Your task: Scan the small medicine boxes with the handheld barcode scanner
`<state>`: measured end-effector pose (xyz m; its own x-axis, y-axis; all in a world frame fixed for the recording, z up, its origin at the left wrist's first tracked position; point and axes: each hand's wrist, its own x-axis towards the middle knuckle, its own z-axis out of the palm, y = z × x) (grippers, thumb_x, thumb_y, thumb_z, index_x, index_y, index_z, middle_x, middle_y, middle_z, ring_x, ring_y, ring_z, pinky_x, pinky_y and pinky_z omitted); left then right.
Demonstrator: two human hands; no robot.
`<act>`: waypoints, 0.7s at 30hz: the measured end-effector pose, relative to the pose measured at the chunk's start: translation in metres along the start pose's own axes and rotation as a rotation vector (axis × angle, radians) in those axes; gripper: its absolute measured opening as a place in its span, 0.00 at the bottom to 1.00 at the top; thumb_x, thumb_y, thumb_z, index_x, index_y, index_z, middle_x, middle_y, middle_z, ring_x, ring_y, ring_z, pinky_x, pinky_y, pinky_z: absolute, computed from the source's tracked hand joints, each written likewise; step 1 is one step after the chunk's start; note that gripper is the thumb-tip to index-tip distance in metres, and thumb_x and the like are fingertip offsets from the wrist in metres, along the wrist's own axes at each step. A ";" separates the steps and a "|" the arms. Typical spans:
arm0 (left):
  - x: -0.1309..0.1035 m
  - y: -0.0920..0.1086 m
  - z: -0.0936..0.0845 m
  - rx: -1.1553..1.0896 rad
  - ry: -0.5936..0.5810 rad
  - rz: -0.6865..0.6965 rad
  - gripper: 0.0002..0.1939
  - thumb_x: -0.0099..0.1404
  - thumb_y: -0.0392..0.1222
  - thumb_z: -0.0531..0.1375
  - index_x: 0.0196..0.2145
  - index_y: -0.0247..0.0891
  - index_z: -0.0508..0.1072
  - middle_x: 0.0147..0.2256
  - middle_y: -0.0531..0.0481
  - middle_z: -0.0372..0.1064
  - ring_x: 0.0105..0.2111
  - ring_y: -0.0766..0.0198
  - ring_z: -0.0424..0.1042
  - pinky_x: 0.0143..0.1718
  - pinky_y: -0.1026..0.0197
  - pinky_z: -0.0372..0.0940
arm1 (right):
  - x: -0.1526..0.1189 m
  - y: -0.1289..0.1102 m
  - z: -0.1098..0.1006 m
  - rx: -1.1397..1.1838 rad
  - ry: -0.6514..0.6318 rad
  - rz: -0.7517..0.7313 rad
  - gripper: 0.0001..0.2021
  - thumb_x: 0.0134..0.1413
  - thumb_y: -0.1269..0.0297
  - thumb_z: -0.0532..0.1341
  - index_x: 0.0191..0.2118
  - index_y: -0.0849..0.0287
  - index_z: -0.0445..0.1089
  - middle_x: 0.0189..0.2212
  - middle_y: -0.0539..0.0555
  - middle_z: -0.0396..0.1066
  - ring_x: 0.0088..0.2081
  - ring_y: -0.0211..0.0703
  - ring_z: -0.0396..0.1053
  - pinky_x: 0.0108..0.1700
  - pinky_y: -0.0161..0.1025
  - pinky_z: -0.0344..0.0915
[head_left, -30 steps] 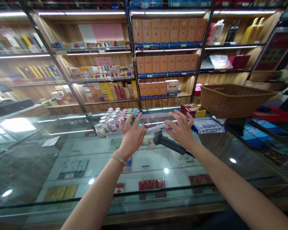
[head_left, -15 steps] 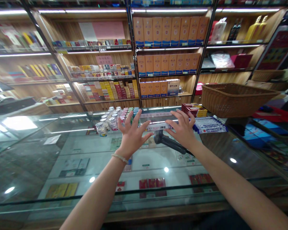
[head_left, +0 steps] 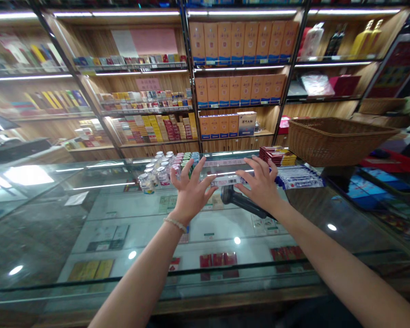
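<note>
My left hand (head_left: 193, 190), with a beaded bracelet at its wrist, hovers over or rests on the left end of a white printed pack (head_left: 230, 180) with a barcode. Its fingers are spread. Over the pack's right end, my right hand (head_left: 262, 186) is spread too, the thumb near its front edge; contact is hard to judge. A black handheld scanner (head_left: 242, 200) lies just in front of the pack, its handle partly under my right hand. Small capped bottles (head_left: 162, 175) stand left, some behind my left fingers. Blue-and-white wrapped bars (head_left: 300, 177) lie to the right.
The glass counter (head_left: 150, 248) has flat packs on display beneath it. Red and yellow packs (head_left: 276, 156) are stacked behind the bars, near a wicker basket (head_left: 341, 141). Shelves at the back hold orange boxes (head_left: 237, 43) and several rows of small packs.
My left hand has shifted slightly to the right. My right hand stays nearly where it was, and the pack and scanner look much the same.
</note>
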<state>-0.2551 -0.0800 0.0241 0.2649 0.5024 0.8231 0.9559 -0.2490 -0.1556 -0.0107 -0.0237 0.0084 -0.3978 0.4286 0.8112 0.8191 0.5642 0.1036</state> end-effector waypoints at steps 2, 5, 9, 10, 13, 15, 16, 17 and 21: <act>0.000 -0.003 0.001 -0.006 0.003 -0.019 0.12 0.63 0.54 0.69 0.44 0.54 0.81 0.71 0.49 0.59 0.70 0.39 0.54 0.70 0.29 0.26 | 0.001 0.000 0.000 0.009 -0.047 0.013 0.22 0.67 0.47 0.59 0.59 0.53 0.71 0.67 0.63 0.61 0.71 0.61 0.48 0.71 0.62 0.37; -0.001 -0.010 0.002 -0.010 0.006 -0.057 0.11 0.64 0.55 0.69 0.44 0.55 0.82 0.70 0.48 0.60 0.70 0.39 0.54 0.69 0.27 0.28 | 0.003 -0.002 0.001 0.030 -0.146 0.047 0.35 0.65 0.41 0.57 0.69 0.58 0.60 0.72 0.67 0.52 0.75 0.65 0.39 0.71 0.65 0.39; -0.003 -0.018 0.003 -0.016 -0.016 -0.103 0.11 0.65 0.55 0.68 0.44 0.55 0.82 0.70 0.46 0.60 0.70 0.38 0.54 0.69 0.25 0.31 | -0.002 -0.013 0.000 0.063 -0.344 0.161 0.46 0.61 0.34 0.56 0.74 0.61 0.51 0.76 0.69 0.42 0.76 0.69 0.33 0.70 0.72 0.41; -0.003 -0.019 0.003 -0.019 -0.025 -0.110 0.11 0.65 0.55 0.68 0.44 0.55 0.82 0.70 0.46 0.60 0.70 0.38 0.55 0.68 0.25 0.32 | -0.004 -0.016 -0.001 0.066 -0.398 0.186 0.48 0.60 0.32 0.56 0.74 0.61 0.50 0.76 0.69 0.40 0.76 0.69 0.32 0.70 0.73 0.41; -0.003 -0.021 0.003 -0.031 -0.065 -0.126 0.12 0.65 0.54 0.68 0.45 0.55 0.82 0.71 0.45 0.59 0.70 0.37 0.54 0.68 0.23 0.33 | -0.011 -0.023 -0.005 0.054 -0.534 0.278 0.55 0.56 0.29 0.58 0.76 0.64 0.43 0.77 0.71 0.36 0.76 0.69 0.32 0.70 0.74 0.42; -0.003 -0.021 0.002 -0.042 -0.092 -0.141 0.12 0.64 0.54 0.68 0.45 0.54 0.82 0.71 0.45 0.57 0.70 0.37 0.53 0.68 0.22 0.33 | -0.013 -0.026 -0.008 0.040 -0.604 0.330 0.59 0.54 0.28 0.58 0.77 0.66 0.38 0.76 0.73 0.36 0.77 0.70 0.33 0.70 0.74 0.42; -0.003 -0.021 0.002 -0.047 -0.101 -0.150 0.12 0.64 0.53 0.68 0.45 0.54 0.82 0.71 0.45 0.57 0.70 0.37 0.53 0.68 0.22 0.33 | -0.013 -0.027 -0.009 0.034 -0.637 0.343 0.59 0.54 0.28 0.58 0.77 0.66 0.38 0.76 0.73 0.35 0.77 0.70 0.33 0.70 0.74 0.42; -0.003 -0.021 0.002 -0.050 -0.109 -0.157 0.12 0.64 0.53 0.68 0.45 0.54 0.82 0.71 0.45 0.57 0.71 0.37 0.52 0.68 0.22 0.33 | -0.013 -0.028 -0.011 0.031 -0.671 0.346 0.59 0.54 0.28 0.58 0.77 0.66 0.39 0.76 0.73 0.35 0.77 0.70 0.32 0.70 0.75 0.42; -0.004 -0.022 0.002 -0.043 -0.129 -0.180 0.12 0.64 0.52 0.68 0.46 0.54 0.82 0.72 0.46 0.56 0.71 0.36 0.52 0.68 0.22 0.32 | -0.011 -0.038 -0.013 0.040 -0.772 0.330 0.55 0.56 0.28 0.56 0.76 0.65 0.46 0.76 0.73 0.34 0.77 0.71 0.29 0.70 0.76 0.38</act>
<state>-0.2767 -0.0746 0.0231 0.1075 0.6430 0.7583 0.9836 -0.1800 0.0131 -0.0321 -0.0583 0.0032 -0.3232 0.9303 0.1736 0.9336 0.3434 -0.1021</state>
